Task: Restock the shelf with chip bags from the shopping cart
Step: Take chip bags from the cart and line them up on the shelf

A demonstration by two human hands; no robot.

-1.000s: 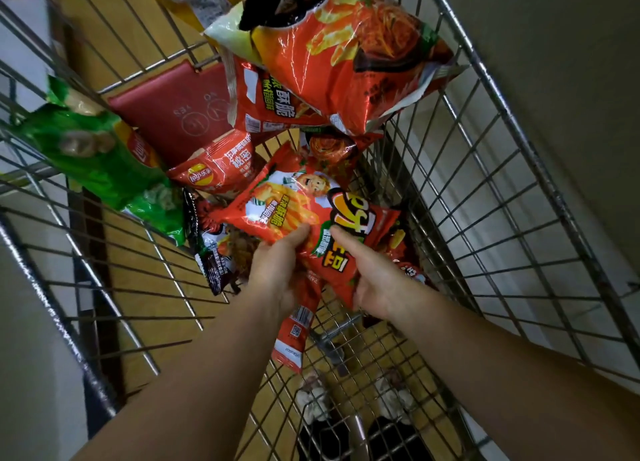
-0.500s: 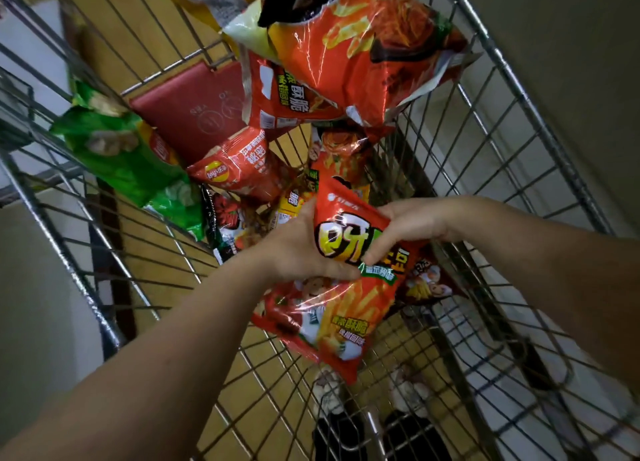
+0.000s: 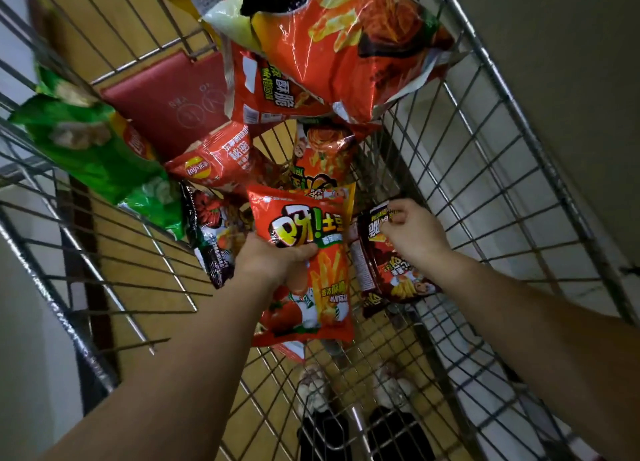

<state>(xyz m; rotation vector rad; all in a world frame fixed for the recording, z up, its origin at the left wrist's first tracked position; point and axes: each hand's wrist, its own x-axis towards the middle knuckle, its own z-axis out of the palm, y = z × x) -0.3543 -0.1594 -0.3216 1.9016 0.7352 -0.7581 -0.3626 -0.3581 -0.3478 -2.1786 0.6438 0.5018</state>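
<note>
A: What moved? Right hand (image 3: 414,233) let go of the red fries bag (image 3: 308,263) it shared half a second ago and went right, to a dark red bag (image 3: 391,263).

B: Ok, left to right now?

A: Green chip bag (image 3: 93,152) leans on the cart's (image 3: 512,169) left wire wall. Red Lay's bag (image 3: 216,161) next to it, black bag (image 3: 218,239) below that.

B: Left hand?

A: Left hand (image 3: 273,263) grips the red fries bag at its middle, thumb across the front, bag upright above the cart floor.

B: Right?

A: Fingers curled, pinching the dark red bag's top edge, just beside the fries bag. Big orange-red bag (image 3: 349,41) sits on top of the pile at the far end.
</note>
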